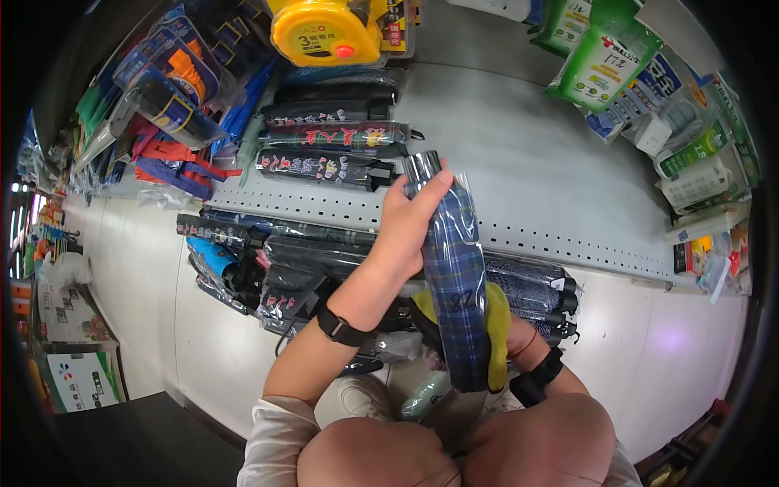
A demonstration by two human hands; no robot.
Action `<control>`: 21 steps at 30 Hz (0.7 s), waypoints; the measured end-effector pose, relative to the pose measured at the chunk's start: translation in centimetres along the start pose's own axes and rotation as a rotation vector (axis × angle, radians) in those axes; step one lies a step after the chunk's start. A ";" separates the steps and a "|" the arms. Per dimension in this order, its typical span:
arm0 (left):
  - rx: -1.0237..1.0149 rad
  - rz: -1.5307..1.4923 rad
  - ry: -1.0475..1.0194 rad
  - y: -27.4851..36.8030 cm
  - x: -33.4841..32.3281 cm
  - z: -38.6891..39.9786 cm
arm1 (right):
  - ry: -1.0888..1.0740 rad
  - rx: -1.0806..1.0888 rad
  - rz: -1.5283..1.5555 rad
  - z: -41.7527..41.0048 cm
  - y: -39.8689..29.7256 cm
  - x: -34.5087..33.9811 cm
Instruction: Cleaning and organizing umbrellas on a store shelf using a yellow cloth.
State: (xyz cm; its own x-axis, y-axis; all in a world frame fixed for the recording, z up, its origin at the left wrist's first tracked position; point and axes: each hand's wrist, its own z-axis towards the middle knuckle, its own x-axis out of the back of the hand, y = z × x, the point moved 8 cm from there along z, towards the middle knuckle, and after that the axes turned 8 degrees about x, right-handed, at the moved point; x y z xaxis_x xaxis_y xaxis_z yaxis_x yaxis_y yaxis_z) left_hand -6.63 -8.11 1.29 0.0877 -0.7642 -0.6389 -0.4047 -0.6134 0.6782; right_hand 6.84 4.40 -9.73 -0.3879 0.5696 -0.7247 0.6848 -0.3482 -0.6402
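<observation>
A folded umbrella (455, 274) in blue plaid fabric and a clear plastic sleeve stands tilted in front of me. My left hand (406, 225) is closed around its upper end, just below the shiny dark handle (422, 164). Handwritten marks show on the sleeve. On the umbrella's lower right, my right hand (522, 336) holds a yellow-green cloth (498, 335) against it; the cloth and umbrella hide most of the fingers. Beneath my arms, several sleeved umbrellas (316, 252) lie in a pile on the floor. More patterned umbrellas (526, 286) lie to the right.
Several umbrellas (328, 135) lie side by side on a grey perforated metal shelf (535, 176). Above hangs a yellow tape measure (325, 33). Packaged goods (602, 61) hang at right, packaged tools (176, 103) at left. A pale green item (425, 395) lies between my shoes.
</observation>
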 end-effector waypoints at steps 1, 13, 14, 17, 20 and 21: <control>0.004 0.001 0.038 -0.9 0.8 0.1 | -0.006 -0.003 0.000 0.0 -0.2 -0.6; -0.181 0.431 -0.027 -4.6 -1.6 -1.1 | 0.184 0.172 0.017 0.4 -4.6 3.0; -0.121 0.354 -0.022 -4.6 -1.2 -0.9 | 0.183 0.172 0.017 0.5 -4.4 3.4; 0.028 0.080 0.074 -3.7 0.0 -0.9 | 0.078 0.101 -0.119 -0.4 -2.3 3.3; -0.011 0.066 0.175 -0.9 3.2 -0.2 | 0.005 0.046 0.122 -1.3 -0.7 1.9; -0.043 0.047 0.210 -0.2 4.9 0.1 | 0.013 0.006 0.115 -1.3 -0.8 1.4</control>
State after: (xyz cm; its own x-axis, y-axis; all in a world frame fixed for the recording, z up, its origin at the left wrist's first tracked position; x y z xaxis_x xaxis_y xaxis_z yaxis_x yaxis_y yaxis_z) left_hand -6.24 -11.68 -2.00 0.2595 -0.8142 -0.5194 -0.3743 -0.5806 0.7230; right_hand 6.57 6.43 -9.88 -0.2984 0.5353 -0.7902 0.7207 -0.4164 -0.5543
